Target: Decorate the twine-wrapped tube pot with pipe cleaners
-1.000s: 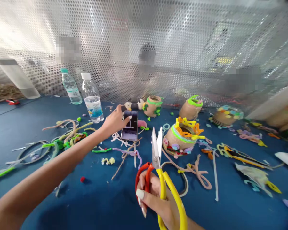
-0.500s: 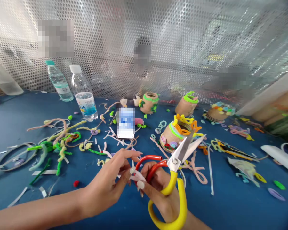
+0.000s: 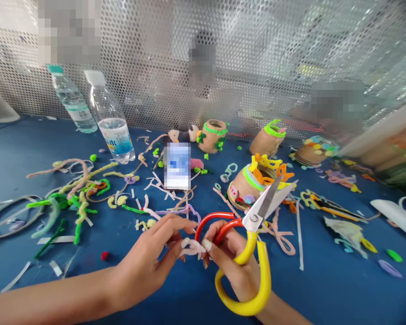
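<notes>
My right hand (image 3: 235,266) grips yellow-handled scissors (image 3: 257,253), blades slightly apart and pointing up to the right. The same hand also pinches a bent red pipe cleaner (image 3: 213,221). My left hand (image 3: 152,259) meets it at centre bottom, fingers pinched on a small pale pink pipe cleaner piece (image 3: 191,246) between both hands. Behind the blades stands a twine-wrapped pot (image 3: 246,189) trimmed with yellow, orange and green pipe cleaners. A phone (image 3: 177,166) lies flat on the blue table (image 3: 27,149) further back.
Two water bottles (image 3: 113,131) stand at the back left before a perforated metal screen (image 3: 223,58). More decorated pots (image 3: 214,135) line the back. Pipe cleaner scraps and paper strips (image 3: 74,203) litter the left and right of the table.
My left hand came back from the phone to my right hand and pinched the pink piece. The scissors tilted from upright to pointing right.
</notes>
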Tool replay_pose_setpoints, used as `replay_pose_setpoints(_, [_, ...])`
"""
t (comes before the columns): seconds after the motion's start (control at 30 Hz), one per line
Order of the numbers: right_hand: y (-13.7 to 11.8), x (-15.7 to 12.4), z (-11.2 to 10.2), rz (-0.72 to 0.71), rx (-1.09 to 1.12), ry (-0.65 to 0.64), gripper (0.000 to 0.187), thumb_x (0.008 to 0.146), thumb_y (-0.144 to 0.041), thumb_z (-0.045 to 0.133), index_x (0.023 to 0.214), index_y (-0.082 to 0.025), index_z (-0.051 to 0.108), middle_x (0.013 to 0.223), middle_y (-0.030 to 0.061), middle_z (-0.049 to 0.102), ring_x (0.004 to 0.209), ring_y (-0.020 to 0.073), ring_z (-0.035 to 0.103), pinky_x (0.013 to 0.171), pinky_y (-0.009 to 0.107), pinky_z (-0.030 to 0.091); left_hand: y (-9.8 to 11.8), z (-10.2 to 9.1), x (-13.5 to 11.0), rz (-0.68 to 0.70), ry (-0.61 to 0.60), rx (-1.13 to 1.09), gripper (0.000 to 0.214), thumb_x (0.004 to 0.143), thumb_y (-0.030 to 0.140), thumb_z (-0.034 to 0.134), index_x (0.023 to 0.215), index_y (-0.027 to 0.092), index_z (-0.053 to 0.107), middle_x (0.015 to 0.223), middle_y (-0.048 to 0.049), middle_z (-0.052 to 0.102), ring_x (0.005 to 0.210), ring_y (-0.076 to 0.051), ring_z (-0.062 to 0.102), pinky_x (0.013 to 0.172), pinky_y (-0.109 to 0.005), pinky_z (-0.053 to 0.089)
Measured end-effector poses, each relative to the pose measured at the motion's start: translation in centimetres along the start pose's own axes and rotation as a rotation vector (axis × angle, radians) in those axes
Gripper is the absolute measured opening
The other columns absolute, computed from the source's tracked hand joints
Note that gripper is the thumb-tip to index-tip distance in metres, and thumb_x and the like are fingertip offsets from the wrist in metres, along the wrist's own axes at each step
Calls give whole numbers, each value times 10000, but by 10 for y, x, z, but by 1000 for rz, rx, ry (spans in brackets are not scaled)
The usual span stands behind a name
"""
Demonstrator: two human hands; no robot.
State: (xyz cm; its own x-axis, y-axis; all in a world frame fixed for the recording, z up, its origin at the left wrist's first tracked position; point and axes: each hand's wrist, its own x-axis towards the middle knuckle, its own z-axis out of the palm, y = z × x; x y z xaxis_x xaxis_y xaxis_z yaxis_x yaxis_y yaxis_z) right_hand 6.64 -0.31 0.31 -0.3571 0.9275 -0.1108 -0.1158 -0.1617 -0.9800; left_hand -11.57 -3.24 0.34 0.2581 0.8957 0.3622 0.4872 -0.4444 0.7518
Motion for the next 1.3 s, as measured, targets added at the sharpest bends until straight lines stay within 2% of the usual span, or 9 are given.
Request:
replay_pose_setpoints(0.17, [-2,2,-1,48,47,5,311,694,-449,722,766,-197,555,656,-15,571,555,119,579,532,219,508,0,2,-2,-44,-39,-42,370,883,60,438,1158,304,483,929,45,633,735,-57,608,688,-136,499])
replay_pose_setpoints(0.27, [-1,3,-1,105,68,-25,320,643,-390,778,785,-201,563,672,-18,590,580,119,586,552,214,509,1,4,-3,-68,-62,-126,358,895,71,447,1163,306,479,947,49,646,736,-52,632,681,-128,506])
replay_pose_setpoints(0.37, [0,3,-1,94,76,-32,293,649,-365,779,754,-198,562,675,-21,589,581,114,580,556,214,500,0,5,-3,-76,-77,-129,308,895,79,450,1126,276,496,882,42,640,693,-58,623,649,-138,504])
replay_pose_setpoints(0.6, [4,3,-2,148,243,-137,217,683,-367,751,739,-243,582,656,-15,576,565,136,565,539,254,468,4,0,4,32,28,-40,298,879,23,388,987,201,600,961,-41,626,878,-114,624,743,-196,524])
replay_pose_setpoints(0.7, [6,3,-1,194,276,-144,217,651,-416,748,718,-301,577,653,0,551,574,181,570,529,308,460,8,-1,2,67,30,-67,306,857,41,435,1040,202,621,1019,-63,624,912,-129,628,784,-218,536])
replay_pose_setpoints(0.8, [6,3,0,204,278,-132,243,638,-427,751,728,-307,559,672,8,564,589,200,575,546,331,455,9,0,0,114,71,-51,316,844,91,519,1122,210,610,1078,-84,621,967,-161,630,815,-247,546])
replay_pose_setpoints(0.9, [7,2,1,193,302,-156,244,658,-400,755,748,-289,557,690,4,585,612,184,582,559,299,451,6,2,-2,165,122,12,301,853,126,584,1132,232,619,1109,-86,630,991,-165,642,806,-232,553])
replay_pose_setpoints(1.1, [10,-2,3,144,399,-227,186,753,-296,728,785,-226,560,680,-24,624,641,124,607,640,226,474,5,8,-5,221,115,106,317,859,231,615,1175,211,602,1163,-118,633,1002,-184,657,807,-245,567])
replay_pose_setpoints(1.3, [9,-1,3,199,315,-176,263,692,-327,776,821,-206,582,693,-17,644,584,110,594,576,199,470,4,5,0,301,144,170,246,869,140,577,1102,201,621,1008,-64,709,865,-131,690,761,-185,560])
